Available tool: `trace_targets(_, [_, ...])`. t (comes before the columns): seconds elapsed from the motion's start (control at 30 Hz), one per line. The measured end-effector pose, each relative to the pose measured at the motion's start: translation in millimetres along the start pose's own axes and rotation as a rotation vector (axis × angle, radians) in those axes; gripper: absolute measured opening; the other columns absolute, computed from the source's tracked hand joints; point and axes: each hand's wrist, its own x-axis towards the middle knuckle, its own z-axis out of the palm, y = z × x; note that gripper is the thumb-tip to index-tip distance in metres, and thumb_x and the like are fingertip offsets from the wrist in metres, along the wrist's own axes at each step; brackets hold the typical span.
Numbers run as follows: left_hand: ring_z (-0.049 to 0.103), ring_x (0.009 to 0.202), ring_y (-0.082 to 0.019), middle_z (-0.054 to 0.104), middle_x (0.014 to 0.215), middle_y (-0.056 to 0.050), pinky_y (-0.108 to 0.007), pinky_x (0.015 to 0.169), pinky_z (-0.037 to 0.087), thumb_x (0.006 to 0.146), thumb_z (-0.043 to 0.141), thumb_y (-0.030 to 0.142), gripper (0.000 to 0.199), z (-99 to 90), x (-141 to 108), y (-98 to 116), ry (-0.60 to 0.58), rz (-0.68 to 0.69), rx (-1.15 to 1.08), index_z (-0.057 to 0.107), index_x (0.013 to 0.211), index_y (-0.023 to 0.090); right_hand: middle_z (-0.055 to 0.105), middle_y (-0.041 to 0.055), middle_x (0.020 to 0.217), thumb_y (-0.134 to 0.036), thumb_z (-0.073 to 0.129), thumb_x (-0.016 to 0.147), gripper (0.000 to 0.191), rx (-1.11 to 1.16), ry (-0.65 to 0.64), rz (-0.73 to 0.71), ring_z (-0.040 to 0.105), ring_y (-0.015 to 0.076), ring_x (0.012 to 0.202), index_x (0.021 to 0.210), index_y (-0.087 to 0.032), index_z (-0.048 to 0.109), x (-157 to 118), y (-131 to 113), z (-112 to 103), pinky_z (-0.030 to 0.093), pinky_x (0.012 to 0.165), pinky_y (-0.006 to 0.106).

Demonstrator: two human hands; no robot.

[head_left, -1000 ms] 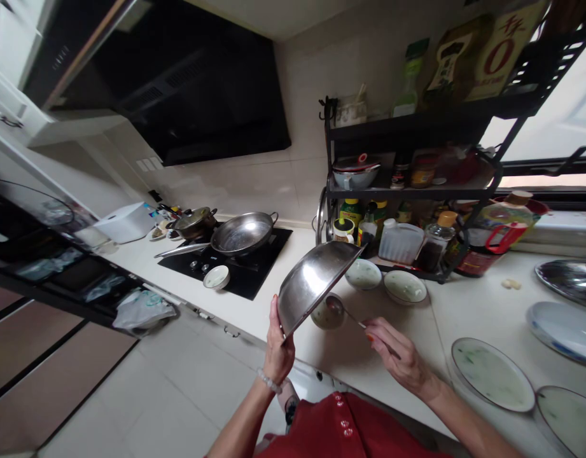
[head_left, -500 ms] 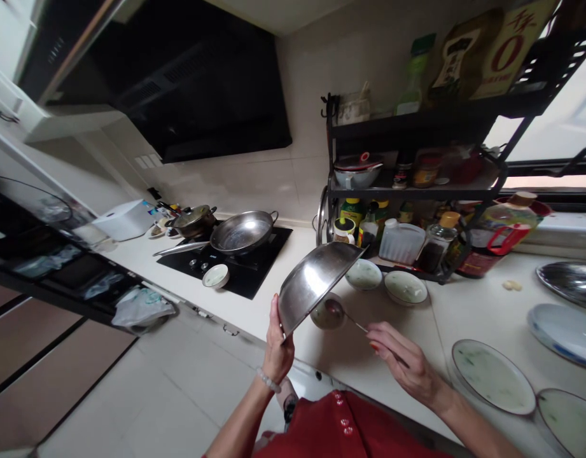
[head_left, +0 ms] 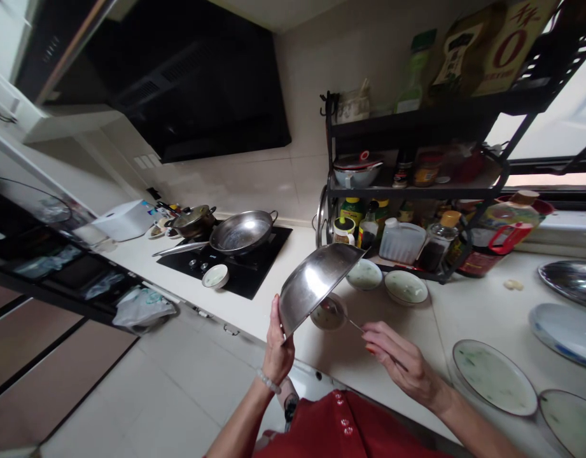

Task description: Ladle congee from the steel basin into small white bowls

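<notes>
Tilted on its side, a large metal bowl (head_left: 314, 280) is held at its lower left rim by my left hand (head_left: 279, 346). My right hand (head_left: 402, 359) grips the handle of a metal spoon (head_left: 354, 324), whose head is at the bowl's lower edge. Beneath the metal bowl sits a small bowl (head_left: 328, 318), partly hidden by it. Two small bowls of pale liquid with green bits, one bowl (head_left: 364, 275) and another bowl (head_left: 406, 287), stand just behind. To the right are a larger filled dish (head_left: 494, 376) and a second filled dish (head_left: 569, 420).
A wok (head_left: 242, 232) and a lidded pot (head_left: 195, 221) stand on the black stove (head_left: 268, 261), with a small filled bowl (head_left: 215, 277) at its front. A black rack (head_left: 417, 191) holds bottles and jars. An oil jug (head_left: 500, 235) and plates (head_left: 564, 334) are at the right.
My right hand has shifted slightly left with the spoon, whose head is now further behind the metal bowl's edge. The metal bowl and my left hand have hardly moved.
</notes>
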Motion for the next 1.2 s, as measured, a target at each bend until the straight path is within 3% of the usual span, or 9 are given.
trace_targets(0.17, [0.027, 0.14, -0.026, 0.029, 0.152, -0.014, -0.043, 0.117, 0.025, 0.085, 0.045, 0.016, 0.07, 0.9, 0, 1, -0.012, 0.033, 0.049, 0.016, 0.149, 0.015, 0.066, 0.0124, 0.094, -0.016, 0.047, 0.091, 0.021, -0.041, -0.054, -0.048, 0.066, 0.019, 0.085, 0.105, -0.017, 0.062, 13, 8, 4, 0.056, 0.073, 0.027])
trace_targets(0.33, [0.027, 0.14, -0.026, 0.03, 0.152, -0.012, -0.044, 0.116, 0.026, 0.084, 0.045, 0.014, 0.071, 0.9, 1, 2, -0.022, 0.041, 0.049, 0.017, 0.149, 0.019, 0.067, 0.0133, 0.098, -0.016, 0.048, 0.091, 0.028, -0.105, -0.097, -0.156, 0.065, 0.0219, 0.093, 0.116, -0.016, 0.059, 23, 23, 13, 0.056, 0.078, 0.033])
trace_targets(0.53, [0.027, 0.14, -0.026, 0.028, 0.153, -0.014, -0.046, 0.115, 0.026, 0.086, 0.041, 0.014, 0.069, -1.5, 4, 2, -0.007, 0.052, 0.104, 0.014, 0.149, 0.018, 0.07, 0.0134, 0.098, -0.017, 0.048, 0.092, 0.029, -0.121, -0.189, -0.24, 0.067, 0.0209, 0.092, 0.118, -0.014, 0.059, 16, 11, 11, 0.056, 0.08, 0.032])
trace_targets(0.63, [0.028, 0.14, -0.026, 0.03, 0.152, -0.012, -0.047, 0.115, 0.027, 0.087, 0.042, 0.017, 0.068, -3.2, 5, 2, 0.022, 0.018, 0.098, 0.014, 0.149, 0.02, 0.072, 0.0124, 0.096, -0.015, 0.05, 0.091, 0.028, -0.121, -0.171, -0.267, 0.068, 0.0211, 0.091, 0.116, -0.015, 0.061, 8, 3, 5, 0.056, 0.083, 0.034])
trace_targets(0.77, [0.028, 0.14, -0.025, 0.031, 0.151, -0.012, -0.044, 0.115, 0.026, 0.089, 0.041, 0.022, 0.065, -4.4, 5, 3, 0.055, -0.016, 0.055, 0.014, 0.149, 0.022, 0.072, 0.0127, 0.092, -0.013, 0.047, 0.091, 0.026, -0.109, -0.16, -0.173, 0.068, 0.0207, 0.085, 0.112, -0.014, 0.062, 0, 6, 3, 0.058, 0.072, 0.031])
trace_targets(1.0, [0.029, 0.139, -0.024, 0.03, 0.152, -0.013, -0.038, 0.115, 0.026, 0.092, 0.038, 0.027, 0.061, -3.2, 2, 11, 0.095, -0.075, 0.006, 0.015, 0.148, 0.018, 0.07, 0.0115, 0.093, -0.012, 0.047, 0.091, 0.029, -0.144, 0.026, -0.053, 0.068, 0.0207, 0.088, 0.115, -0.017, 0.062, -8, 20, 20, 0.058, 0.075, 0.031])
trace_targets(1.2, [0.027, 0.14, -0.022, 0.036, 0.15, -0.01, -0.036, 0.115, 0.025, 0.093, 0.039, 0.032, 0.058, 3.0, 1, 15, 0.222, -0.149, -0.03, 0.023, 0.147, 0.019, 0.071, 0.0109, 0.093, -0.011, 0.049, 0.09, 0.028, -0.08, 0.087, -0.026, 0.069, 0.0195, 0.089, 0.115, -0.016, 0.062, -9, 12, 29, 0.058, 0.077, 0.028])
